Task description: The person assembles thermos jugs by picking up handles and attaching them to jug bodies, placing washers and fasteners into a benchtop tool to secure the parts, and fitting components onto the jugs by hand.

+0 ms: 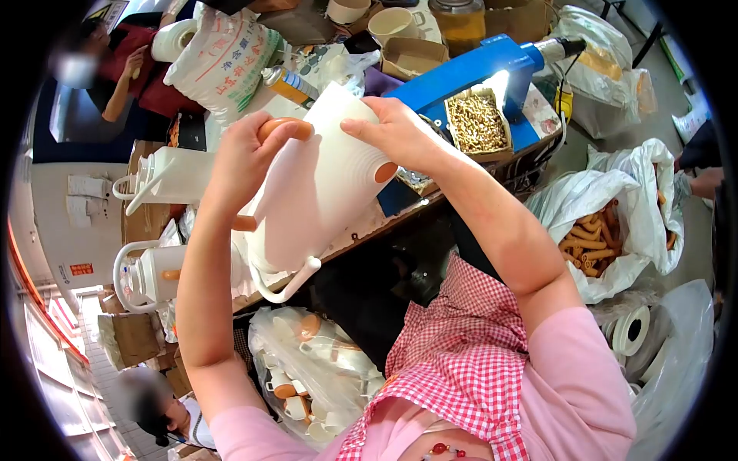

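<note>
A white plastic watering can (300, 200) with a ribbed round section and an orange disc (386, 172) is tilted over the bench in front of me. My left hand (247, 157) is closed around its orange-brown handle (286, 131), whose other end shows lower down. On the far side of the can, my right hand (396, 134) grips the white body near its upper edge, thumb on top and fingers hidden behind. A curved white tube (296, 284) sticks out at the can's near end.
A blue machine (469, 77) stands at the back right beside a box of small brass-coloured parts (478, 121). A spray can (290, 86) and more white cans (154, 273) are on the left. Bags hold orange handles (592, 242) and white pieces (307, 376). Two other people are at left.
</note>
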Available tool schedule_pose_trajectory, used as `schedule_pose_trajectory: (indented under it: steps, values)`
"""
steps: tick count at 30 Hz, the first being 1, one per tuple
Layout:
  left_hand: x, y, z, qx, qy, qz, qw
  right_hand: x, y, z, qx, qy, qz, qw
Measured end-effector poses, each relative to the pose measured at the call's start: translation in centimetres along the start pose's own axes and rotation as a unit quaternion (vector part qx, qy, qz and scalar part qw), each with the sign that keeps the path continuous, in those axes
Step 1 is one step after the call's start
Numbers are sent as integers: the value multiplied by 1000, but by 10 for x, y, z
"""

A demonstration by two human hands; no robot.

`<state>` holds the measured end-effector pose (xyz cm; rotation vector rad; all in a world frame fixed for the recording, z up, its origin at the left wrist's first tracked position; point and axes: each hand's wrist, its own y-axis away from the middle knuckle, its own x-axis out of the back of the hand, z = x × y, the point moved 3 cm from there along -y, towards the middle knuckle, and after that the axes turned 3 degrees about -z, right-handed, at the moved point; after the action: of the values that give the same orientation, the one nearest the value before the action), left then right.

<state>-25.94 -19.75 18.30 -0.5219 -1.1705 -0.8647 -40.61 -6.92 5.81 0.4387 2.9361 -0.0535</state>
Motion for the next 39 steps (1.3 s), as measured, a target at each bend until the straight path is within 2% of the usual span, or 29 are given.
schedule_pose_trajectory:
  steps: [4,13,16,27,39]
  values:
    - [-6,2,0,-2,47,-13,999,-1,0,2,5,13,-2,1000]
    - [-1,-3,0,-30,-18,-34,999,0,-3,3,-8,38,14,999]
    - [-3,0,1,-25,3,-25,999,1,-2,0,-14,49,10,999]
    - [-5,4,14,-19,-92,9,996,-1,-2,-2,-28,32,7,999]
    - [-5,5,10,-26,-89,12,996,-3,0,0,-10,36,20,999]
